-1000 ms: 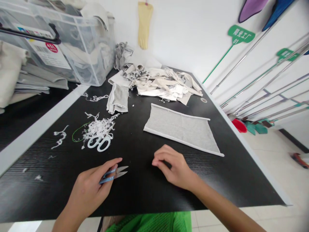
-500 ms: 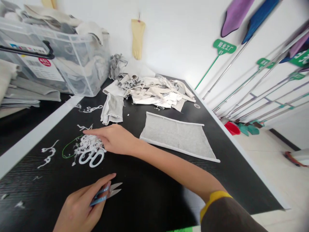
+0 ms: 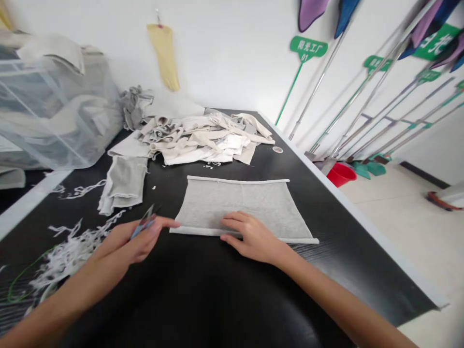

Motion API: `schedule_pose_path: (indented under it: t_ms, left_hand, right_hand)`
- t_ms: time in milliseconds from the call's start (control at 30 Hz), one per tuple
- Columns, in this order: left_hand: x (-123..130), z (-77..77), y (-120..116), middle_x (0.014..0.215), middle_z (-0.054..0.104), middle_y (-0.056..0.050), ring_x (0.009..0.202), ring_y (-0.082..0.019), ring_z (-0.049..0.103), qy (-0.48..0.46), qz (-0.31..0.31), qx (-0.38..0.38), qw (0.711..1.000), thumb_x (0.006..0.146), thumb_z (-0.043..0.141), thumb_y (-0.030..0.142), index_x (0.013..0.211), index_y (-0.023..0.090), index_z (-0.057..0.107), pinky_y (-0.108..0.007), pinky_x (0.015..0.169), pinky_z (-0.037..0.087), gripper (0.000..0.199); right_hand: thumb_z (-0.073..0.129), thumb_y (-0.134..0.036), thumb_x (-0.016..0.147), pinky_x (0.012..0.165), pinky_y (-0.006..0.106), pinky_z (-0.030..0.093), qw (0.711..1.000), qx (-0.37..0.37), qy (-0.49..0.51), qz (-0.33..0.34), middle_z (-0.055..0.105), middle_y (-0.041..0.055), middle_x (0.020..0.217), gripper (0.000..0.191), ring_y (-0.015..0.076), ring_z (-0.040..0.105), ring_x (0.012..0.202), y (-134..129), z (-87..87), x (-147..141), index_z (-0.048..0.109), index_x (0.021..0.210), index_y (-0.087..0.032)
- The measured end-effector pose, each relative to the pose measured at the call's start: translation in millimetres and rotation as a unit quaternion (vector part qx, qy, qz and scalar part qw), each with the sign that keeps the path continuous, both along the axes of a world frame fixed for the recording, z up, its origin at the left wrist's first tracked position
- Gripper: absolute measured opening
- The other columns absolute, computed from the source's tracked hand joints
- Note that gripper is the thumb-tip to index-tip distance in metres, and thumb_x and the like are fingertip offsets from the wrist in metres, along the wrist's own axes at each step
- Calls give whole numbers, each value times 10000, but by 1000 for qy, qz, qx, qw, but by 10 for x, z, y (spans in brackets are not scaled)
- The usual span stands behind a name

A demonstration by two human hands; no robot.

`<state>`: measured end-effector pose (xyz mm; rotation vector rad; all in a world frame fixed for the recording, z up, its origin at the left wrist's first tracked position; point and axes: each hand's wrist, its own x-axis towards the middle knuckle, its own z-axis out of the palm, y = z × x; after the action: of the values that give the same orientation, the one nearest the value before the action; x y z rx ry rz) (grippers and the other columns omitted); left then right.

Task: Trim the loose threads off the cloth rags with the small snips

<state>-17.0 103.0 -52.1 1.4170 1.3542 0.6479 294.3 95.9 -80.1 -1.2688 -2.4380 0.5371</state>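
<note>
A flat piece of grey cloth (image 3: pixel 264 203) with rolled white edges lies on the black table. My right hand (image 3: pixel 250 237) rests on its near edge, fingers stretched out and apart. My left hand (image 3: pixel 134 241) is closed around small blue-handled thread snips (image 3: pixel 143 226), blades pointing away, with the index finger reaching to the cloth's near left corner. Beneath and beside my left forearm lies a heap of white thread scraps (image 3: pixel 68 253). White scissor handles (image 3: pixel 47 292) show only partly behind that arm. A folded grey cloth (image 3: pixel 126 181) lies just beyond my left hand.
A pile of crumpled cream and grey cloths (image 3: pixel 206 137) covers the far part of the table. At the left stands a clear plastic bin (image 3: pixel 54 121) full of cloth. A yellow glove (image 3: pixel 164 58) hangs on the wall; a red bucket (image 3: pixel 340 174) stands on the floor.
My right hand has left the thread scraps and moved right onto the grey cloth. My left hand, still holding the snips, has moved forward towards the cloth. The view has turned right.
</note>
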Motion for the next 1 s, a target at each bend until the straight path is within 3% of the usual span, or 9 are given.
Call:
schedule_pose_path:
  t_ms: [67, 167, 267, 367, 433, 500, 600, 733, 1000]
  left_hand:
    - [420, 33, 433, 619, 300, 65, 515, -88, 272, -15, -36, -14, 999, 907, 509, 650, 1156, 190, 682, -202, 449, 233, 551]
    - [881, -157, 830, 630, 241, 78, 513, -90, 236, -33, -38, 24, 998, 911, 503, 646, 1172, 157, 658, -217, 457, 188, 575]
    - [1060, -445, 888, 599, 275, 78, 507, -106, 288, -8, -34, 37, 999, 929, 473, 634, 1157, 149, 670, -232, 472, 227, 571]
    - [1071, -605, 774, 651, 499, 30, 630, -151, 489, 34, -35, 55, 997, 935, 508, 589, 1126, 183, 703, -260, 570, 359, 489]
    - [1057, -630, 703, 833, 653, -6, 821, -187, 594, 55, -46, 86, 994, 952, 506, 551, 1121, 212, 715, -288, 727, 433, 432]
    - [1046, -630, 667, 910, 701, -6, 899, -194, 625, 69, -59, 111, 990, 976, 475, 522, 1140, 220, 712, -297, 808, 445, 417]
    - [1032, -642, 657, 798, 689, 14, 771, -163, 627, 71, -67, 131, 986, 992, 460, 482, 1163, 197, 706, -275, 735, 454, 413]
    - [1006, -663, 640, 680, 631, 47, 557, -103, 517, 64, -64, 172, 981, 1000, 467, 407, 1166, 175, 706, -241, 601, 415, 372]
    - [993, -662, 615, 643, 612, 62, 505, -75, 471, 46, -71, 226, 970, 997, 483, 333, 1138, 163, 715, -216, 541, 374, 321]
  right_hand:
    - [494, -316, 1012, 904, 330, 507, 1000, 5, 11, -1, 729, 79, 1084, 286, 208, 670, 1012, 173, 36, -6, 684, 1194, -204]
    - [498, -230, 988, 840, 314, 492, 997, 26, 24, -73, 750, 84, 1008, 266, 209, 684, 935, 664, 52, -1, 715, 1133, -176]
    - [627, -185, 881, 774, 301, 479, 988, -15, 33, -150, 758, 72, 923, 234, 206, 685, 846, 1252, -81, 2, 742, 1082, -156]
    - [726, -175, 798, 710, 272, 460, 986, -47, 64, -146, 736, 43, 828, 206, 172, 655, 753, 1635, -318, -14, 767, 1000, -163]
    - [756, -154, 775, 694, 253, 453, 986, -28, 107, -126, 721, 39, 842, 209, 145, 629, 731, 1715, -465, -26, 769, 983, -161]
    - [770, -139, 769, 690, 242, 453, 982, -4, 149, -115, 713, 44, 893, 206, 129, 612, 731, 1705, -571, -35, 766, 974, -157]
    - [768, -158, 794, 701, 250, 459, 978, 19, 169, -125, 701, 53, 936, 159, 123, 599, 729, 1661, -648, -66, 763, 953, -151]
    - [775, -222, 816, 697, 265, 452, 975, 29, 143, -165, 681, 56, 896, 150, 132, 589, 721, 1696, -643, -149, 772, 947, -150]
    - [742, -178, 792, 697, 286, 455, 964, 7, 133, -229, 731, 39, 798, 65, 159, 614, 702, 1806, -624, -247, 789, 757, -205]
